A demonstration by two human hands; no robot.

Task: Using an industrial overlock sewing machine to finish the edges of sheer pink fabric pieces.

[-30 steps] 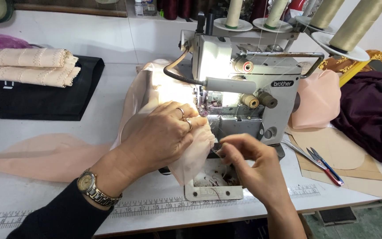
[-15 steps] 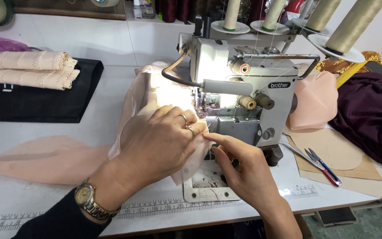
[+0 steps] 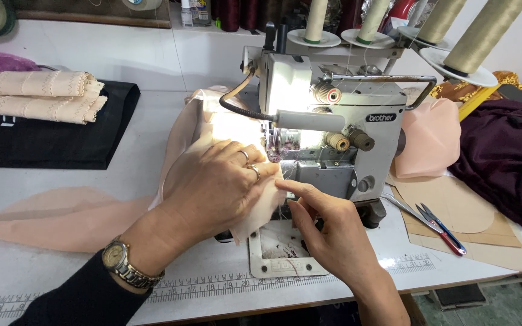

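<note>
Peach fabric (image 3: 212, 130), thin, soft and light, likely slippery: best held flat near the edge by the needle, not pinched far back. Draped from the machine (image 3: 339, 121) toward 8 o'clock across the counter (image 3: 140, 163). Left hand (image 3: 219, 187) spread flat on it, fingers (image 3: 246, 157) together, pressing. Right hand (image 3: 327, 232) at 5 o'clock of the needle, forefinger out touching the cloth edge, other fingers curled. White counter, smooth. Snips (image 3: 439, 220) at 3 o'clock; lace (image 3: 34, 93) at 10; thread cones (image 3: 484, 33) at 1.
</note>
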